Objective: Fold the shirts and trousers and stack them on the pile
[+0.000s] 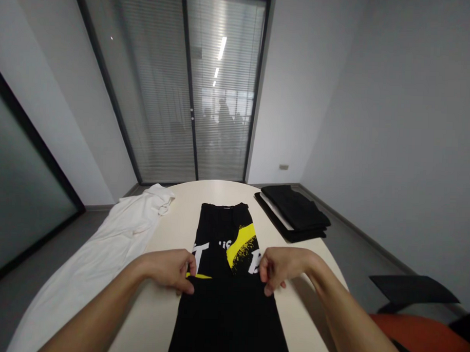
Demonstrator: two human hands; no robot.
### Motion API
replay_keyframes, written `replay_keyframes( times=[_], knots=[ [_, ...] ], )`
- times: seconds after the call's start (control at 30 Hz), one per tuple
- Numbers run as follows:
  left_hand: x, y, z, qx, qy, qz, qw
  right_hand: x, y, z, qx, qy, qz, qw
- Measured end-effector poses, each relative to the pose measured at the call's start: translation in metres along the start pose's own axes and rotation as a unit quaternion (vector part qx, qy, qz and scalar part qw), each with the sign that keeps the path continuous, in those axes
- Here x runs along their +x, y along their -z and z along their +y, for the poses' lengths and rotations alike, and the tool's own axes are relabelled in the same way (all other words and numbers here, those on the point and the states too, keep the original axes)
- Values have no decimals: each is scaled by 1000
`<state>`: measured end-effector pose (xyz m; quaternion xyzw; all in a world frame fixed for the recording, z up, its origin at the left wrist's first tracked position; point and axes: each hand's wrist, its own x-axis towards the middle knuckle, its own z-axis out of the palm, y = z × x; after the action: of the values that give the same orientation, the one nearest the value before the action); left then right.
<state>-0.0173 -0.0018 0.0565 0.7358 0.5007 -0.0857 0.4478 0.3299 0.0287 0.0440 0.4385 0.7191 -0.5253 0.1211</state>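
Observation:
A black shirt [230, 319] with white lettering and a yellow print lies lengthwise on the table in a narrow strip, its far end toward the glass door. My left hand [173, 269] pinches its left edge about midway, just where the print meets the plain black part. On the opposite edge, at the same height, my right hand [286, 267] grips the cloth between thumb and fingers. Between the hands a crosswise edge of plain black cloth overlaps the printed part. The near end of the shirt runs out of the frame.
The pale round-ended table [215, 188] carries a loose white cloth garment [113, 238] along its left side. A stack of folded dark clothes [291, 211] sits at the far right edge. An orange chair [418, 336] with a black armrest stands at right.

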Motion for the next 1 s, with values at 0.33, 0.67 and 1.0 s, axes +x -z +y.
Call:
replay_keyframes(
  times=[0.33,0.67,1.0],
  knots=[
    [10,-5,6,93,-68,73,991,2,-7,-17,-91,61,69,992],
    [0,-15,19,137,-56,96,984,6,-11,-18,-79,94,70,990],
    [0,-9,20,20,-132,65,989,-9,-9,-24,-21,109,27,993]
  ],
)
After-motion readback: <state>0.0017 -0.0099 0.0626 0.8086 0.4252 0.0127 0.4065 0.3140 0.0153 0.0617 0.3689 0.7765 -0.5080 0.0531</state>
